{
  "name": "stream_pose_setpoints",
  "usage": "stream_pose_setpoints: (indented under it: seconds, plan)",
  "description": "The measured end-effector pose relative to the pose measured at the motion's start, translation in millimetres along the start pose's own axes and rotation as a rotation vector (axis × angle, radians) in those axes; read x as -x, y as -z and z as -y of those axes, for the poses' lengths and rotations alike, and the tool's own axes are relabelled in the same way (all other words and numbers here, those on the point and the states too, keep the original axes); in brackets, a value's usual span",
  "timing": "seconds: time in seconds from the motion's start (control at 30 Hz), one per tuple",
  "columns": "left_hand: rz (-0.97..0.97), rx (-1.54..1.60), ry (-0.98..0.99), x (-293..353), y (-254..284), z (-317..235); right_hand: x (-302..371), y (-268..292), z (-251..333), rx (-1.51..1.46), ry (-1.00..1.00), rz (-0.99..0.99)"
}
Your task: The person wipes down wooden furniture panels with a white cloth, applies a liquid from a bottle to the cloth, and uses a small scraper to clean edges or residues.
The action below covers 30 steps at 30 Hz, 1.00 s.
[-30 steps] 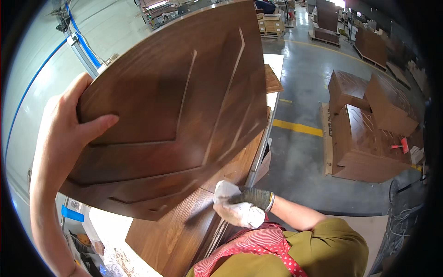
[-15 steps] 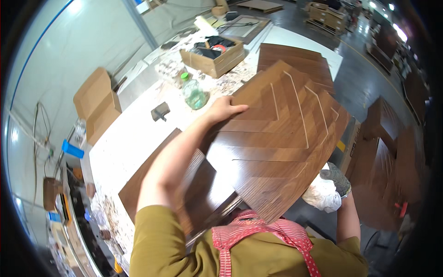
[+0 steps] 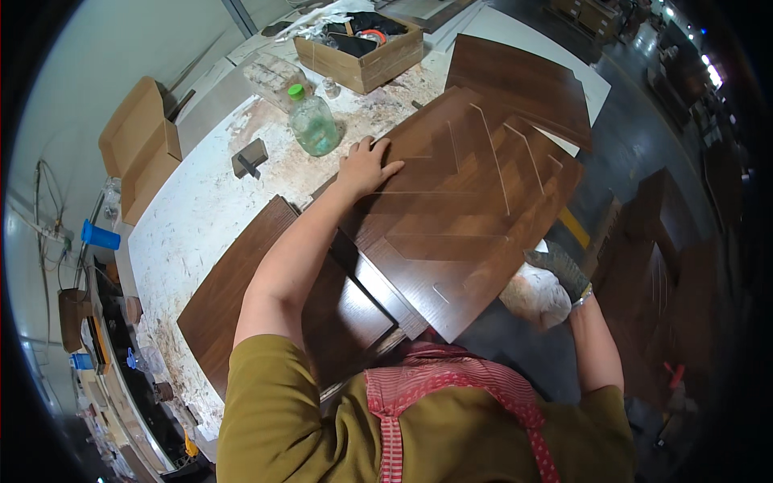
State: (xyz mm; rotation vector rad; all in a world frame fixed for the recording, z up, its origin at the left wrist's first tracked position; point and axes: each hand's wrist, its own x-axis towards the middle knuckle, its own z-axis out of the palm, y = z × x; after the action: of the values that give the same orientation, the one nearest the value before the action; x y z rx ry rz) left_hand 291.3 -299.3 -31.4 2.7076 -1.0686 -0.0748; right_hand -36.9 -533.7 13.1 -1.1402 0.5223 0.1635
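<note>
A dark brown wood panel (image 3: 451,217) with thin pale inlaid lines in a chevron pattern lies slanted across other brown panels, its right part over the table edge. My bare left hand (image 3: 366,167) grips its left edge, thumb on top and fingers along the side. At the panel's lower right edge, my right hand (image 3: 561,272) in a grey glove is closed round a bunched white cloth (image 3: 535,298). Some of the right fingers are hidden by the cloth. Under my left forearm lies another brown panel (image 3: 241,282), and one more panel (image 3: 523,80) rests behind.
On the stained white table (image 3: 177,217) stand a green-capped bottle (image 3: 312,125), a small dark block (image 3: 250,157) and a cardboard box of tools (image 3: 362,64). An open carton (image 3: 145,153) sits at the left edge. Stacked brown panels (image 3: 652,266) stand on the right.
The chevron panel has come down and lies flatter, with its front corner drawn back from my body. Both hands have moved along with it, and the head view has shifted.
</note>
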Motion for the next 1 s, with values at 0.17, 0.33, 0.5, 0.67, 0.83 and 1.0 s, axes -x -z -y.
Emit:
stream_pose_setpoints:
  seconds: [0.17, 0.33, 0.5, 0.67, 0.83, 1.0]
  plan:
    - [-0.009, 0.076, 0.125, -3, -17, 7, 21, 6, 45, 0.779, 0.033, -0.046]
    - [-0.07, 0.093, 0.047, -18, -18, 25, 80, 78, 84, 0.779, 0.189, -0.47]
    - [-0.029, 0.108, 0.091, -8, -9, 28, 21, -45, 99, 0.561, 0.432, -0.26]
    - [-0.035, 0.126, 0.062, -18, -12, 8, -102, -131, 22, 1.37, 0.746, 0.19]
    - [-0.074, 0.114, 0.062, -9, -12, 23, -83, -115, 50, 1.944, 0.452, 0.6]
    - [-0.05, 0.081, 0.095, -6, -12, 24, -36, -88, 143, 2.254, -0.616, 0.182]
